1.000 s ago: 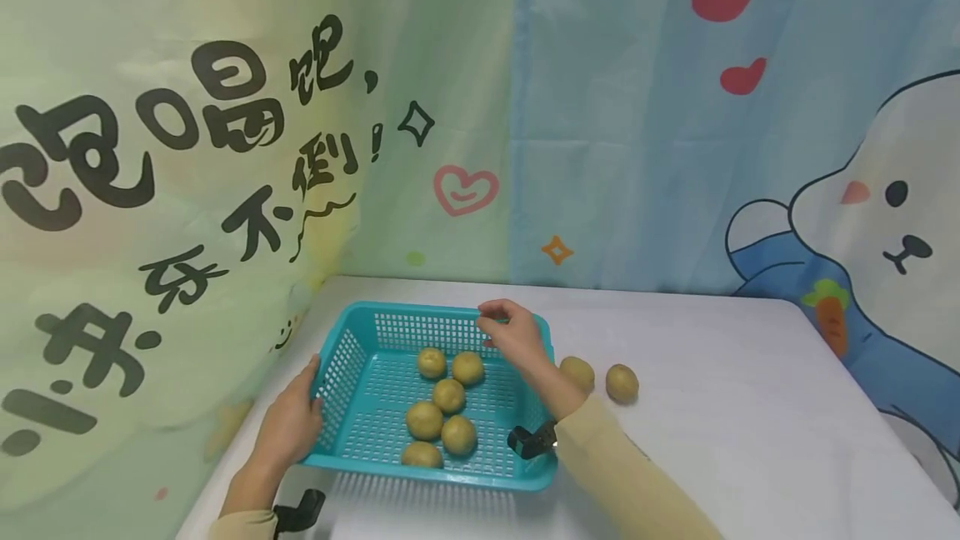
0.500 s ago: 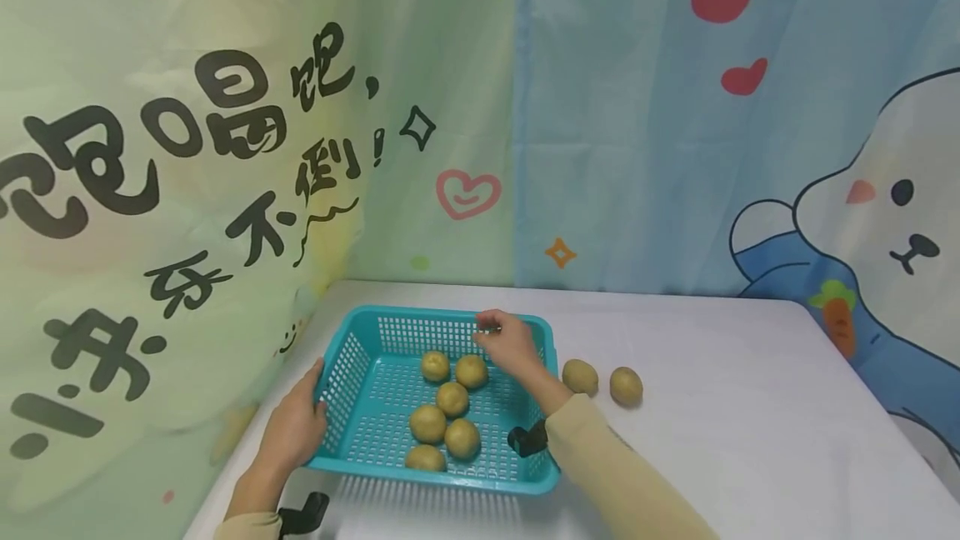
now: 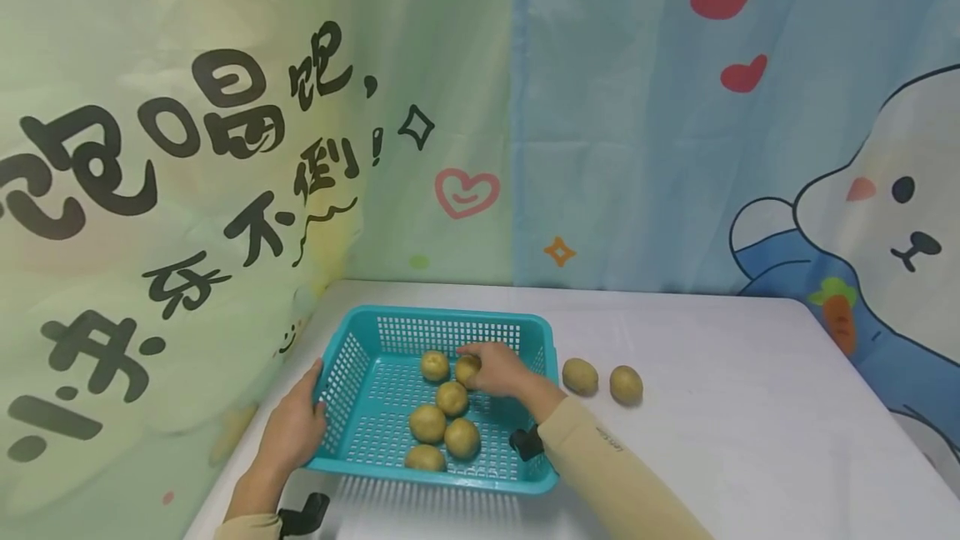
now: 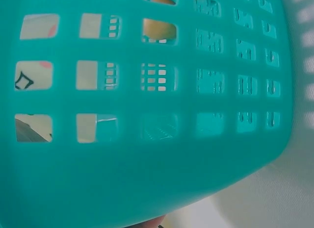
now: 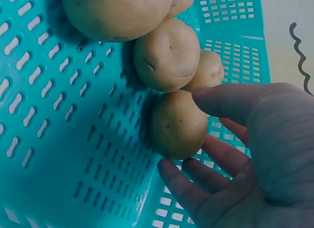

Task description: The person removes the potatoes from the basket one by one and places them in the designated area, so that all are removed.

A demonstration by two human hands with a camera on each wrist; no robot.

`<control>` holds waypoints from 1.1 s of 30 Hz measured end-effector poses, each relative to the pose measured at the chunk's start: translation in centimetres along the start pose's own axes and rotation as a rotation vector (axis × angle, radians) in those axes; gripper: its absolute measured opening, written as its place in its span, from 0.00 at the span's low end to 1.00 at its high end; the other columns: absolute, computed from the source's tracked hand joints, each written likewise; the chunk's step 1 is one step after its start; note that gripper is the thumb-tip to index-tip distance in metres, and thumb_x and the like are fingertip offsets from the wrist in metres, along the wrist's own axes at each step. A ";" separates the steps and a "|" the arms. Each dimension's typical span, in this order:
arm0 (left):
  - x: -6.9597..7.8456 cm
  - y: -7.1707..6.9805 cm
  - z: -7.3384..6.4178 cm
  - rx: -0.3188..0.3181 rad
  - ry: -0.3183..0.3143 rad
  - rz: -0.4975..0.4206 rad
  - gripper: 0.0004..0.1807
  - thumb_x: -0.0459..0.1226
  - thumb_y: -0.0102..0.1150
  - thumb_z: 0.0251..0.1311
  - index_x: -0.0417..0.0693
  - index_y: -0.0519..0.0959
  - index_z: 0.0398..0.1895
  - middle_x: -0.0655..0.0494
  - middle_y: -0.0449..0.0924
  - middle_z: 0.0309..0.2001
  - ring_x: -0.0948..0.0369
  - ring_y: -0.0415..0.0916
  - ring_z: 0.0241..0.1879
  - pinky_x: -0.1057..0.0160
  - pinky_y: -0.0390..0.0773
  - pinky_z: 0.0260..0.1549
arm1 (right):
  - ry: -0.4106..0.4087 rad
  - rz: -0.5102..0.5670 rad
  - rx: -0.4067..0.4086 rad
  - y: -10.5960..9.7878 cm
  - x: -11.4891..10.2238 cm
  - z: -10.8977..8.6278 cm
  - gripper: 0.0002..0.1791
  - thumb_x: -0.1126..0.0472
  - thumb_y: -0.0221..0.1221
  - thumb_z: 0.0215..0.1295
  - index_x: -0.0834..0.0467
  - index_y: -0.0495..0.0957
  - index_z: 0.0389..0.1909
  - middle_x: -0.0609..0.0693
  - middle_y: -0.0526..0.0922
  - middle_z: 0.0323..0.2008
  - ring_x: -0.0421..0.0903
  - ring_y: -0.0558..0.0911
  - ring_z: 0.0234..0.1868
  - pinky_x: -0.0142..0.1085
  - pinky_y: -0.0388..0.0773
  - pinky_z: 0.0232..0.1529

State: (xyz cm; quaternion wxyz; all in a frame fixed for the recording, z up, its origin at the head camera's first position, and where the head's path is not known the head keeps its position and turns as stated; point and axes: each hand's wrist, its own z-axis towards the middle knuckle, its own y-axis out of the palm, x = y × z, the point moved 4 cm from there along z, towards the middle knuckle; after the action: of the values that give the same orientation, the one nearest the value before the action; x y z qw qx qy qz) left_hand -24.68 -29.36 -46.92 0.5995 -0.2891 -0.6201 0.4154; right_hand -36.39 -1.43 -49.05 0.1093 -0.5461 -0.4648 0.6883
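Note:
A turquoise plastic basket (image 3: 442, 477) with perforated walls holds several potatoes, among them one potato (image 3: 427, 423) near the middle. My left hand (image 3: 294, 423) grips the basket's left side; in the left wrist view the basket wall (image 4: 147, 174) hides nearly all of that hand. Inside the basket my right hand (image 3: 502, 369) is at the potato (image 5: 179, 125) farthest to the right at the back. Its thumb lies on the top of this potato and the fingers curl about its far and lower side. Another potato (image 5: 167, 54) touches the held one.
Two potatoes, a left one (image 3: 581, 377) and a right one (image 3: 626, 386), lie on the white table (image 3: 735, 423) just right of the basket. A printed curtain (image 3: 622, 107) hangs behind the table and along its left side.
My right hand has come down from above the basket's back wall, moving slightly left, onto the back right potato. The left hand stays on the basket's side.

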 end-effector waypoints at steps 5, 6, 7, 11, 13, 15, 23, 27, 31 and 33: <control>0.1 0.0 0.1 -0.004 -0.005 0.000 0.34 0.27 0.44 0.68 0.34 0.49 0.75 0.30 0.58 0.70 0.35 0.64 0.64 0.37 0.66 0.59 | -0.012 -0.034 0.023 -0.1 0.1 0.0 0.32 0.68 0.66 0.51 0.59 0.76 0.61 0.57 0.78 0.56 0.55 0.77 0.56 0.49 0.75 0.56; 0.1 0.0 0.1 -0.004 -0.005 0.000 0.34 0.27 0.44 0.68 0.34 0.49 0.75 0.30 0.58 0.70 0.35 0.64 0.64 0.37 0.65 0.59 | -0.009 -0.043 0.035 -0.2 0.1 0.0 0.32 0.68 0.67 0.49 0.59 0.77 0.60 0.58 0.78 0.54 0.55 0.77 0.53 0.48 0.76 0.54; 0.1 0.0 0.1 -0.004 -0.005 -0.001 0.34 0.27 0.44 0.68 0.34 0.49 0.75 0.30 0.58 0.70 0.35 0.64 0.64 0.37 0.65 0.59 | -0.001 -0.052 0.047 -0.3 0.1 -0.1 0.32 0.68 0.68 0.48 0.59 0.78 0.59 0.58 0.77 0.51 0.53 0.78 0.50 0.48 0.76 0.52; 0.2 -0.1 0.2 0.002 0.001 -0.001 0.34 0.27 0.44 0.68 0.33 0.49 0.75 0.30 0.58 0.70 0.35 0.63 0.65 0.37 0.65 0.60 | 0.045 -0.078 0.068 -0.5 0.2 -0.2 0.29 0.66 0.71 0.44 0.57 0.81 0.53 0.56 0.74 0.45 0.49 0.76 0.42 0.46 0.77 0.48; 0.1 -0.1 0.2 0.004 0.005 0.001 0.34 0.27 0.45 0.67 0.33 0.49 0.75 0.30 0.58 0.70 0.35 0.62 0.65 0.37 0.65 0.60 | 0.062 -0.075 0.071 -0.5 0.2 -0.2 0.27 0.66 0.71 0.44 0.57 0.82 0.51 0.55 0.74 0.45 0.49 0.76 0.43 0.46 0.77 0.49; 0.1 0.0 0.2 0.005 0.005 0.002 0.34 0.27 0.45 0.67 0.33 0.49 0.75 0.30 0.58 0.70 0.35 0.62 0.65 0.37 0.64 0.61 | 0.065 -0.069 0.071 -0.4 0.3 -0.1 0.26 0.67 0.71 0.44 0.57 0.82 0.49 0.56 0.75 0.46 0.51 0.76 0.44 0.46 0.77 0.49; 0.0 0.0 0.1 0.001 -0.008 -0.001 0.34 0.27 0.45 0.67 0.34 0.49 0.76 0.30 0.58 0.70 0.35 0.62 0.65 0.37 0.64 0.61 | 0.083 -0.023 0.064 -0.3 0.5 0.0 0.23 0.69 0.68 0.47 0.58 0.79 0.48 0.56 0.81 0.49 0.50 0.79 0.47 0.45 0.77 0.49; 0.0 0.0 0.2 -0.001 -0.011 0.000 0.34 0.27 0.44 0.68 0.34 0.49 0.76 0.30 0.58 0.70 0.35 0.61 0.66 0.37 0.64 0.61 | 0.072 -0.037 0.047 -0.3 0.5 0.0 0.24 0.69 0.68 0.47 0.56 0.82 0.50 0.56 0.81 0.52 0.52 0.79 0.50 0.46 0.76 0.51; -0.1 0.0 0.1 -0.006 -0.010 -0.005 0.34 0.27 0.44 0.68 0.34 0.49 0.76 0.30 0.57 0.70 0.35 0.61 0.66 0.37 0.64 0.61 | 0.053 -0.032 0.010 -0.1 0.5 -0.1 0.25 0.72 0.66 0.49 0.52 0.85 0.50 0.52 0.82 0.55 0.53 0.77 0.57 0.48 0.74 0.57; -0.1 0.0 0.1 -0.007 -0.007 -0.007 0.34 0.27 0.44 0.68 0.34 0.49 0.76 0.30 0.57 0.70 0.35 0.62 0.65 0.37 0.65 0.60 | 0.051 -0.035 -0.014 0.1 0.4 -0.2 0.27 0.73 0.66 0.48 0.52 0.84 0.52 0.53 0.81 0.55 0.54 0.76 0.58 0.49 0.74 0.58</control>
State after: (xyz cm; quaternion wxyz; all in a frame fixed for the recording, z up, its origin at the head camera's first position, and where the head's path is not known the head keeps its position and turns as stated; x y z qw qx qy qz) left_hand -24.76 -29.45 -46.98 0.5977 -0.2877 -0.6246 0.4122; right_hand -36.35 -1.07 -49.38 0.1295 -0.5560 -0.4762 0.6689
